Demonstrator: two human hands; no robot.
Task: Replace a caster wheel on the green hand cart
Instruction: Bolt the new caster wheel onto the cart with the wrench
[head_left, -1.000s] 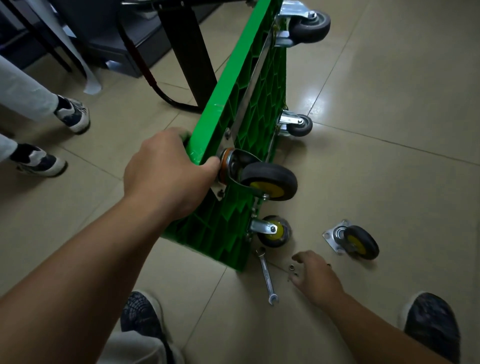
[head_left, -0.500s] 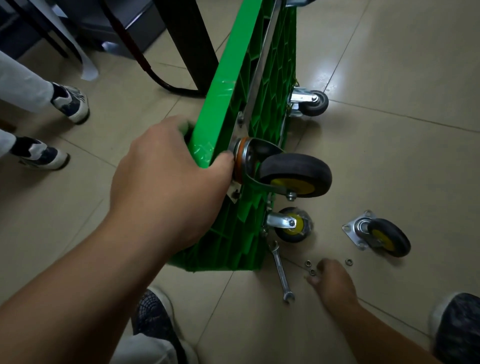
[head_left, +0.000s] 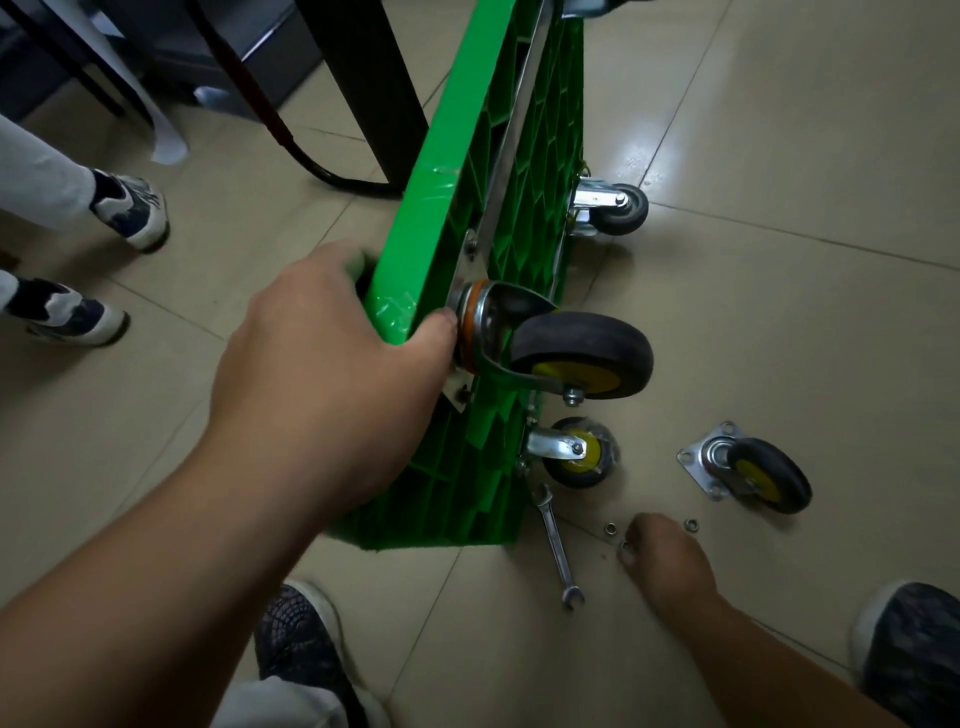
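The green hand cart (head_left: 467, 171) stands on its long edge on the tiled floor, underside facing right. My left hand (head_left: 322, 374) grips its upper near corner, thumb pressed against the plate of a black caster with a yellow hub (head_left: 582, 353). Below it another yellow-hub caster (head_left: 579, 452) touches the floor. A loose caster with its mounting plate (head_left: 753, 470) lies on the floor to the right. My right hand (head_left: 665, 561) is down on the floor, fingertips curled over small nuts (head_left: 610, 530); whether it pinches one is hidden. A spanner (head_left: 556, 545) lies beside it.
A grey caster (head_left: 615, 208) sits farther along the cart. A black table leg (head_left: 363, 88) and a dark cable (head_left: 291, 140) stand behind the cart. Another person's shoes (head_left: 130, 208) are at the left. My own shoes (head_left: 296, 639) flank the work area.
The view has moved closer to the cart. My right hand has shifted slightly right among the nuts on the floor. My left hand keeps its grip on the cart corner.
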